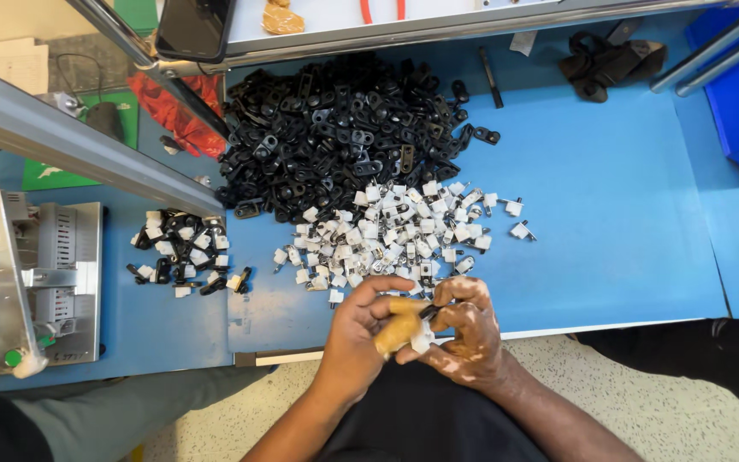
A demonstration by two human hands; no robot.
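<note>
My left hand (359, 329) and my right hand (470, 329) meet at the near edge of the blue table (626, 214). Between the fingers of both sits a small white plastic piece with a black part (423, 329). A yellowish finger cover is on one left finger (395, 329). Just beyond the hands lies a heap of small white plastic pieces with metal pins (395, 235). Behind that is a large pile of black plastic parts (344, 128).
A smaller mixed heap of black and white pieces (183, 252) lies to the left. A grey metal machine with red and green buttons (10, 282) stands at far left. A metal rail (87, 141) crosses above. A black strap (609, 60) lies at the back right.
</note>
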